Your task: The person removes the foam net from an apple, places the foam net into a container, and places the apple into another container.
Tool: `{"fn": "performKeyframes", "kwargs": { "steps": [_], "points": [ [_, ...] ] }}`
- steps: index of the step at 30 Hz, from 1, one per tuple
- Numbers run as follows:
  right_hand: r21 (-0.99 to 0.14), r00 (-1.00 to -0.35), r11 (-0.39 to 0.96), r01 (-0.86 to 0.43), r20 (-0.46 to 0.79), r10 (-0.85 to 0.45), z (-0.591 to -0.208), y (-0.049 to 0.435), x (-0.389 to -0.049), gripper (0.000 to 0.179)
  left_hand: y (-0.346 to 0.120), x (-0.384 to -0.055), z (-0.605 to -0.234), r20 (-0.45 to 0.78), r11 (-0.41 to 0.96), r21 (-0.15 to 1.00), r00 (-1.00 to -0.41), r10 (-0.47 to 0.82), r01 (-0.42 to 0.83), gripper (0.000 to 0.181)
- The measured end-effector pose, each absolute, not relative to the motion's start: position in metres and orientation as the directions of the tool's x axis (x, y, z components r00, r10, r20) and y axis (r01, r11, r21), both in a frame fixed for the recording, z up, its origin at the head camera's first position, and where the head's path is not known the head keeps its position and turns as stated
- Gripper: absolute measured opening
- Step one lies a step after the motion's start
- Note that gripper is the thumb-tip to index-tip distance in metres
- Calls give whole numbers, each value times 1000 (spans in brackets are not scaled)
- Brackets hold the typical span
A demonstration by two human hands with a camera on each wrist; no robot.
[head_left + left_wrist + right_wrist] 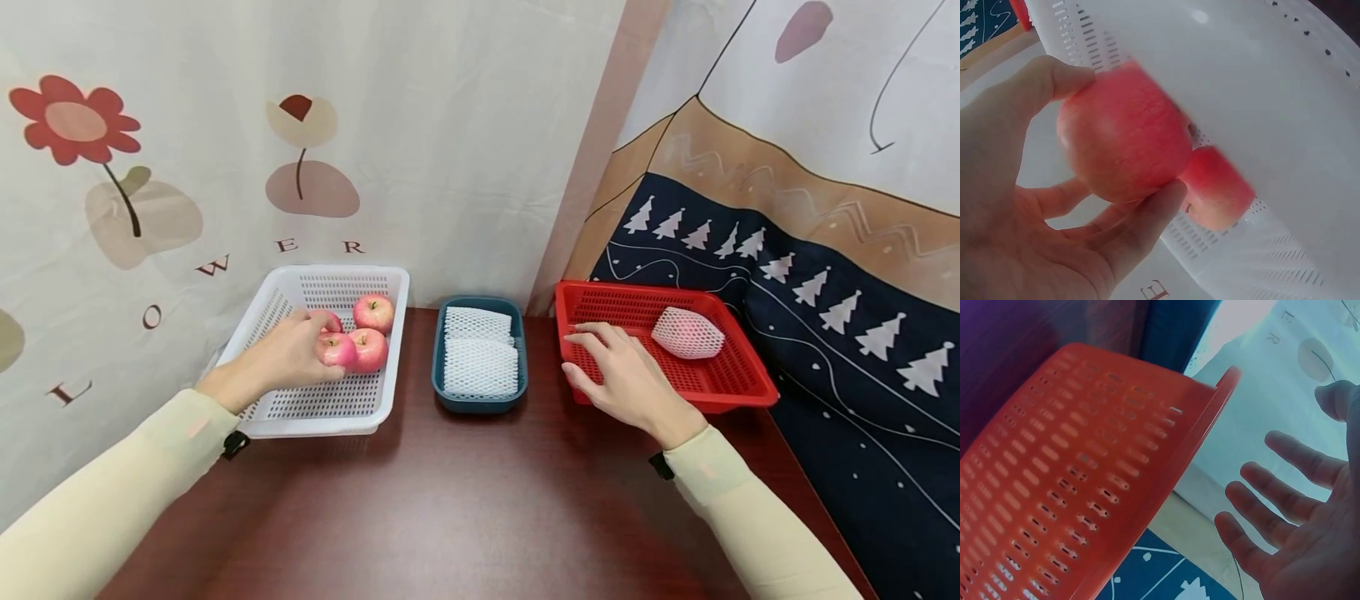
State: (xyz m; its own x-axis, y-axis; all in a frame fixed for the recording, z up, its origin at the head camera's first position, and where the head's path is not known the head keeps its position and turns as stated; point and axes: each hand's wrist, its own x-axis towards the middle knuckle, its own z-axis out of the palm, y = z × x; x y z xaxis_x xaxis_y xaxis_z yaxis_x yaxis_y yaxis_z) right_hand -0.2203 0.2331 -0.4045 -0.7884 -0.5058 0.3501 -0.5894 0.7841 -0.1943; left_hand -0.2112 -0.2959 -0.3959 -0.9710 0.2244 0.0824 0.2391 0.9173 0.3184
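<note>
Inside the white basket [300,404], my left hand [285,354] grips a pink-red apple [1125,134], thumb on one side and fingers curled round the other. Close by it in the same basket lie several more apples [373,313]. My right hand [618,375] is held over the near left part of the red basket [671,293], fingers spread and nothing in them. An apple in a white foam net [687,333] rests toward the right inside that red basket.
Between the two baskets stands a small dark-blue tray [480,406] with white foam nets [481,367] stacked in it. All of them sit along the back of a dark red-brown table [450,508]. A printed curtain [465,150] hangs right behind them.
</note>
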Motion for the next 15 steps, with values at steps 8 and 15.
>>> {"fn": "performKeyframes", "kwargs": {
  "steps": [8,15],
  "points": [
    [-199,-797,791,-578,344,-496,-400,239,-222,50,-303,-217,-393,25,925,287,-968,251,248,68],
    [-201,-798,792,-576,346,-492,-400,243,-223,50,-309,-219,-391,-12,929,249,-959,284,272,62]
  ]
}}
